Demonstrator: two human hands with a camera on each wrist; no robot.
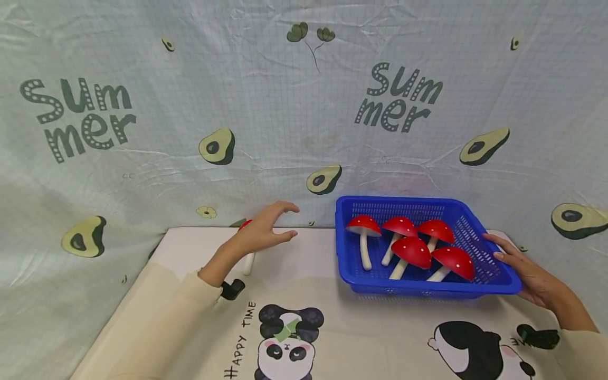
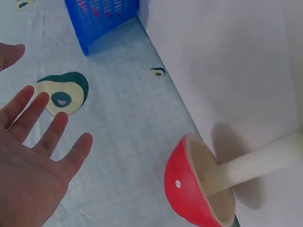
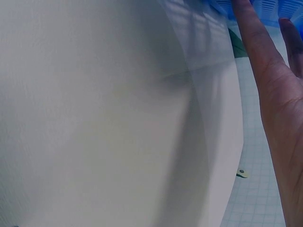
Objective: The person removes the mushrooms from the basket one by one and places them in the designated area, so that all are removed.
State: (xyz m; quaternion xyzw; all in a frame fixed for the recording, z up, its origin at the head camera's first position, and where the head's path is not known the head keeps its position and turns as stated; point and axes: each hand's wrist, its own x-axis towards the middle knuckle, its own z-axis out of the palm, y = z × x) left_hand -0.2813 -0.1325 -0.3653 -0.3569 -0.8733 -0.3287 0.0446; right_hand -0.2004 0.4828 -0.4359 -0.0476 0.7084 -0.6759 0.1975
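A blue plastic basket point(image 1: 399, 287) stands at the right of the table, holding several toy mushrooms point(image 1: 411, 252) with red, white-dotted caps and white stems. My right hand point(image 1: 534, 277) rests at the basket's right side, fingers fairly straight against the rim; the right wrist view catches only part of that hand point(image 3: 279, 90). To the left, my left hand point(image 1: 258, 232) hovers with thumb and fingers spread and nothing between them. Behind it lies another toy mushroom point(image 1: 248, 264), partly covered by the hand; the left wrist view shows its red cap point(image 2: 187, 184) apart from the fingers.
The table point(image 1: 304, 258) has a pale cover with a printed panda point(image 1: 287, 348) and lettering. A light curtain point(image 1: 266, 105) with avocado prints hangs along the table's back edge and sides. A dark strap piece point(image 1: 233, 289) sits at the left wrist, another point(image 1: 539, 336) at the right.
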